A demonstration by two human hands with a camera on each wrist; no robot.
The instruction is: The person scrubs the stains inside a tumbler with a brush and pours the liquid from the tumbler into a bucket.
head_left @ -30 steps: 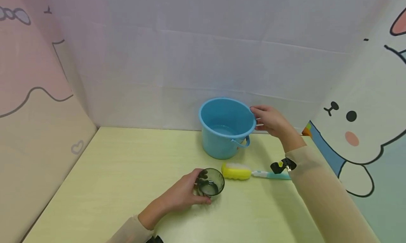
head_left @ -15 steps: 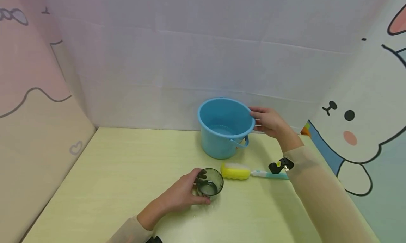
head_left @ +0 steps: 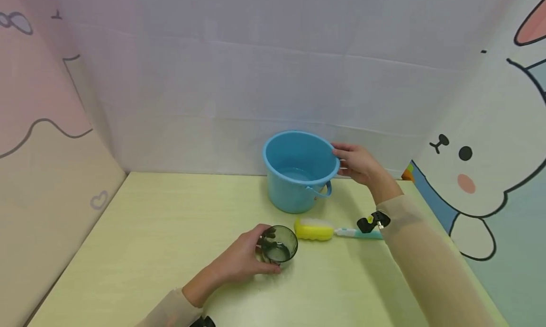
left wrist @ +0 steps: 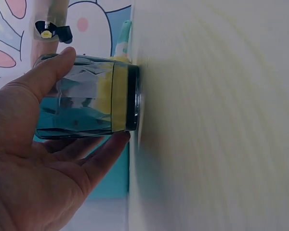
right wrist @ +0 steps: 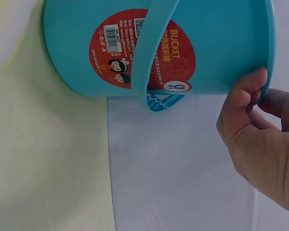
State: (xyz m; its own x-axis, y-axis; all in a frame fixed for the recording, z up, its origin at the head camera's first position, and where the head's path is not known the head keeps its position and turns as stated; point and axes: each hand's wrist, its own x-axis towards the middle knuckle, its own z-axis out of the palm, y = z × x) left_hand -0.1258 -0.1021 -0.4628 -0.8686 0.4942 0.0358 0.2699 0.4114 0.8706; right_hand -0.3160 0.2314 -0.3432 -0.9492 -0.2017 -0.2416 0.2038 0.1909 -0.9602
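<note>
My left hand [head_left: 244, 257] holds a dark, see-through glass cup [head_left: 279, 244] upright at the front middle of the table. In the left wrist view the thumb lies on one side of the faceted cup [left wrist: 82, 98] and the fingers on the other; its base is at or just above the tabletop. Further back stands a light blue plastic bucket [head_left: 290, 194], its handle folded down toward me. My right hand [head_left: 358, 163] grips the bucket's rim on the right side. The right wrist view shows the fingers curled at the rim and a red label [right wrist: 103, 53] on the bucket.
Between cup and bucket lies a bottle brush [head_left: 314, 231] with a yellow and white sponge head and a teal handle, partly behind the right wrist. A white wall sheet [head_left: 192, 104] rises behind the table [head_left: 170, 213]; printed panels flank both sides.
Everything in the head view sits slightly further left, as the view itself has turned a little. Both hands keep their hold, and the cup and bucket show no clear movement.
</note>
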